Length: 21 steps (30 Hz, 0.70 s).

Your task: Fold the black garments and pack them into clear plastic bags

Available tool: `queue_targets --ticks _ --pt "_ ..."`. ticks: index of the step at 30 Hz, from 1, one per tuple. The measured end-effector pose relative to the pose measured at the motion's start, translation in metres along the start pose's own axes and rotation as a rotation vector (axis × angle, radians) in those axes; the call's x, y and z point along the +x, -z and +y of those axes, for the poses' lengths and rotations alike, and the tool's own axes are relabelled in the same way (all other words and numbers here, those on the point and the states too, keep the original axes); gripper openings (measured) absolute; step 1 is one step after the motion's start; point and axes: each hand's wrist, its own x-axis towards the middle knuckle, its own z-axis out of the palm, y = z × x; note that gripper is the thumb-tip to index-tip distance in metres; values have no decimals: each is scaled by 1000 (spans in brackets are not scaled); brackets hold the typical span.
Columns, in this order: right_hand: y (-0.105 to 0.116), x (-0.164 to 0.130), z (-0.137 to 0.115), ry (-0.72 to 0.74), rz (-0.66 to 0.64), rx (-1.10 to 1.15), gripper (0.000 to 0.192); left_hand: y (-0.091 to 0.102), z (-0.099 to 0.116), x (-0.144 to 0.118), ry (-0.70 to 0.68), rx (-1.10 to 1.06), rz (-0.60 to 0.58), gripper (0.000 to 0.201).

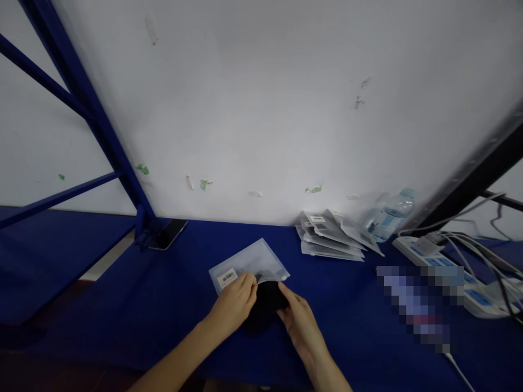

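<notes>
1. White wall [286,109] fills most of the view, with bits of tape and green scraps stuck on it; blue frame bars [93,114] cross it at left, cut off by the top edge.
2. Blue table [122,305] runs below the wall; its near edge is out of view.
3. Power strip [449,272] at right with white cables; a pixelated patch hides part of it.
4. Stack of grey pouches [330,237] near the wall, well right of the hands; water bottle [388,218] just beside it, blurred.
5. Clear plastic bag [249,264] with a barcode label lies flat at table centre.
6. Black item [265,305] at the bag's near edge, between the hands; what it is I cannot tell.
7. Left hand [235,305]: fingers pinch the bag's edge by the black item.
8. Right hand [300,321]: fingers closed on the black item's right side.
9. Dark phone [169,234] lies by the frame post.
</notes>
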Motion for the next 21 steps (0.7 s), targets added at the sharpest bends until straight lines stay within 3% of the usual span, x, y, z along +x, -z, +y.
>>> queue_targets --ticks 3,6,9,12,17,21 --pt "5 -9 11 24 120 61 52 -4 -1 0 23 11 -8 17" --pt "6 -20 18 41 204 -15 62 -8 -1 1 41 23 -11 17" --pt "3 -25 21 -53 84 -103 56 -10 1 0 27 34 -14 16" --pt "-5 -19 22 -133 22 -43 50 -8 5 0 -49 86 -45 16" --pt "-20 3 18 -57 6 64 43 4 12 1 -260 252 -123 18" --pt "-30 11 18 42 -26 160 37 6 11 0 -258 234 -127 16"
